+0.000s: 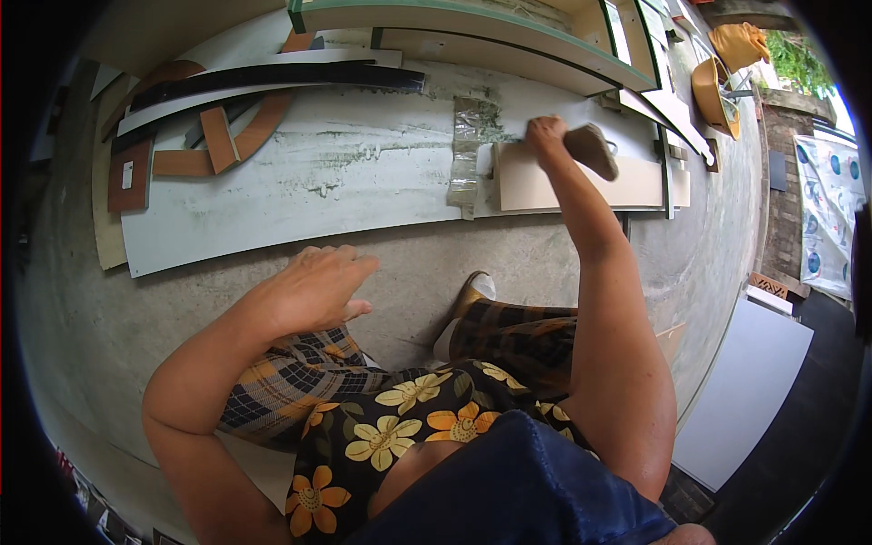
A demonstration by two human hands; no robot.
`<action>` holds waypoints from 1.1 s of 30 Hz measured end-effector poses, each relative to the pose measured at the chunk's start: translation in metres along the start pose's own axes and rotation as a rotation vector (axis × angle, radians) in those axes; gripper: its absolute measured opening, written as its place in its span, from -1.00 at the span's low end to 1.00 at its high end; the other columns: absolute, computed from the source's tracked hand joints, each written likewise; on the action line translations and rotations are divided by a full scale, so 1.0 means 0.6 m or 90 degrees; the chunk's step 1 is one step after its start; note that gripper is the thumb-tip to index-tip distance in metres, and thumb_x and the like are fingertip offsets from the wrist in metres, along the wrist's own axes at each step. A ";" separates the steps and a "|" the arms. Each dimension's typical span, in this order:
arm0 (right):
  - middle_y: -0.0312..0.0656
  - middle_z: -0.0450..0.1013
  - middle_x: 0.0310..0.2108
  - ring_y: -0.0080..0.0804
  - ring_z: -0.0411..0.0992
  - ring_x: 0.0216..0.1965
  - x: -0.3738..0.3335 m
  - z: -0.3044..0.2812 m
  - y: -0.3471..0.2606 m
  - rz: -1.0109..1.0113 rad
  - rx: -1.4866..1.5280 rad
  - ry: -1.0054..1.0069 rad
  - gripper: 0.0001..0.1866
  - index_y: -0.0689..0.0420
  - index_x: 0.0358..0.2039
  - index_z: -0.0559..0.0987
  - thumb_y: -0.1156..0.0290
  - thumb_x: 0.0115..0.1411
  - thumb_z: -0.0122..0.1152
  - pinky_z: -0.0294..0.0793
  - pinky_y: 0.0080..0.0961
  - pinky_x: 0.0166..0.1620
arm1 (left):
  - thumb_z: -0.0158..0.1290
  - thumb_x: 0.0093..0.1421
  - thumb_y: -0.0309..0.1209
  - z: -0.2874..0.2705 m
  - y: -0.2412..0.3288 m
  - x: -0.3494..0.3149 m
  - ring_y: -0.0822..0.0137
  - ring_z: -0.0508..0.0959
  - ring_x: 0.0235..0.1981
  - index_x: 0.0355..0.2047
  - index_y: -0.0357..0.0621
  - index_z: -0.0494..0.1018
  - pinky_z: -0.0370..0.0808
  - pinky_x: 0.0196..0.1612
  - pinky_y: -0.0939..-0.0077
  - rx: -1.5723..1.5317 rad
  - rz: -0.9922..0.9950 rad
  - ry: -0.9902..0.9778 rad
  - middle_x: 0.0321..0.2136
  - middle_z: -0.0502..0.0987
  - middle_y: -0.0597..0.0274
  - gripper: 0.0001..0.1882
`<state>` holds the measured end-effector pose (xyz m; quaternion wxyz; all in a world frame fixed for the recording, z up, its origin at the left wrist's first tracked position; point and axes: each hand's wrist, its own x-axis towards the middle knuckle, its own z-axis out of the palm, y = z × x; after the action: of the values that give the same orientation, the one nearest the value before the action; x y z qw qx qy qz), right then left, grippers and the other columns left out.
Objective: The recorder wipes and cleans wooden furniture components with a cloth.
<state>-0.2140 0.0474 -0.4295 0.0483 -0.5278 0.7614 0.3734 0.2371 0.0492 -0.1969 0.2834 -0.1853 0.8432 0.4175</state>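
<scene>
Over my left knee, my left hand (318,289) hovers palm down, empty, its fingers loosely bent and the thumb apart. My right arm reaches far forward, and my right hand (546,136) is closed at the far right part of a long white board (363,195). A tan, round-ended object (591,152), perhaps a brush, sticks out to the right of that fist; its exact kind does not show. Below it lies a cream panel (536,186). Dark green smears mark the white board, and a strip of clear tape (464,154) crosses it.
Wood-toned offcuts (218,141) and dark edging strips (282,84) lie on the board's left part. Behind stands a green-edged cabinet frame (509,41). A yellow tub (715,98) is at the far right, and a pale panel (749,386) rests at the near right.
</scene>
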 end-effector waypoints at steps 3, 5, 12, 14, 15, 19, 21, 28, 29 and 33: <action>-0.19 0.57 -0.33 -0.31 0.54 -0.23 -0.047 -0.065 -0.070 -0.150 0.088 0.069 -0.83 -0.09 -0.40 0.67 0.33 0.01 0.13 0.50 -0.33 -0.32 | 0.12 0.09 -0.28 -0.004 0.001 0.018 0.01 0.41 -0.04 0.06 -0.29 0.27 0.35 0.02 0.20 -0.007 -0.012 -0.005 -0.09 0.41 -0.07 -0.43; -0.13 0.56 -0.31 -0.19 0.53 -0.22 -0.085 -0.118 -0.071 -0.207 0.289 0.055 -0.77 -0.13 -0.31 0.66 0.24 -0.01 0.17 0.50 -0.30 -0.24 | 0.12 0.09 -0.28 -0.013 0.002 0.021 0.00 0.42 -0.04 0.06 -0.29 0.27 0.35 0.02 0.20 -0.010 -0.011 0.003 -0.09 0.41 -0.07 -0.43; -0.10 0.52 -0.18 -0.16 0.48 -0.10 -0.026 -0.079 0.113 0.138 0.320 0.069 -0.59 -0.04 -0.13 0.59 0.06 0.04 0.13 0.45 -0.27 -0.12 | 0.11 0.10 -0.28 -0.013 -0.001 0.018 0.01 0.40 -0.01 0.09 -0.29 0.25 0.33 0.06 0.22 -0.017 -0.011 0.000 -0.06 0.39 -0.09 -0.41; -0.04 0.45 -0.05 -0.11 0.41 0.00 0.015 -0.023 0.144 0.271 0.347 0.028 -0.52 0.11 -0.08 0.55 0.06 0.09 0.06 0.43 -0.31 -0.04 | 0.11 0.10 -0.27 -0.012 0.001 0.008 0.01 0.39 0.01 0.09 -0.29 0.24 0.32 0.07 0.22 -0.015 -0.018 0.004 -0.04 0.38 -0.09 -0.41; -0.08 0.39 0.04 -0.13 0.38 0.05 0.030 0.005 0.142 0.354 0.390 0.020 -0.52 0.07 -0.03 0.52 0.06 0.11 0.05 0.41 -0.25 0.00 | 0.11 0.11 -0.27 -0.012 -0.001 0.009 0.02 0.38 0.02 0.10 -0.29 0.24 0.31 0.09 0.22 -0.019 -0.004 0.009 -0.03 0.38 -0.09 -0.41; -0.14 0.39 0.05 -0.18 0.38 0.07 0.120 0.025 -0.039 0.318 0.384 -0.015 -0.57 0.04 0.01 0.49 0.23 0.12 0.03 0.42 -0.21 0.00 | 0.11 0.11 -0.25 -0.003 -0.003 -0.012 0.01 0.37 0.04 0.10 -0.28 0.24 0.28 0.12 0.21 -0.057 -0.042 -0.007 0.01 0.36 -0.09 -0.40; -0.13 0.47 -0.06 -0.25 0.44 0.00 0.144 0.029 -0.019 0.239 0.265 0.079 -0.62 0.01 -0.07 0.53 0.23 0.08 0.07 0.46 -0.32 -0.05 | 0.11 0.11 -0.24 -0.014 0.000 0.008 0.01 0.36 0.05 0.10 -0.28 0.25 0.27 0.13 0.21 -0.037 0.025 0.012 0.01 0.36 -0.09 -0.40; 0.02 0.37 -0.06 -0.01 0.39 -0.11 -0.108 -0.109 -0.319 -0.190 0.481 0.309 -0.63 0.00 -0.08 0.51 0.47 0.07 -0.05 0.43 -0.17 -0.07 | 0.12 0.10 -0.25 -0.010 0.005 -0.010 0.01 0.36 0.06 0.09 -0.27 0.25 0.27 0.14 0.21 -0.029 0.018 0.050 0.02 0.36 -0.10 -0.40; 0.03 0.37 -0.09 0.03 0.40 -0.14 -0.144 -0.133 -0.324 -0.241 0.592 0.288 -0.62 -0.05 -0.13 0.53 0.53 0.04 -0.04 0.44 -0.15 -0.08 | 0.12 0.10 -0.25 -0.012 0.005 -0.010 0.01 0.36 0.06 0.09 -0.27 0.25 0.27 0.14 0.21 -0.027 0.020 0.053 0.02 0.36 -0.10 -0.40; -0.07 0.39 -0.09 -0.06 0.38 -0.09 -0.111 -0.102 -0.233 -0.138 0.622 0.369 -0.56 -0.10 -0.10 0.53 0.58 0.01 -0.04 0.41 -0.26 -0.04 | 0.12 0.10 -0.26 -0.005 0.003 -0.022 0.01 0.37 0.03 0.08 -0.26 0.26 0.28 0.12 0.21 -0.027 0.015 0.059 -0.02 0.38 -0.09 -0.42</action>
<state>-0.0478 0.0376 -0.4272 0.1141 -0.5999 0.7692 -0.1883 0.2453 0.0487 -0.1862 0.2350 -0.2003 0.8484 0.4300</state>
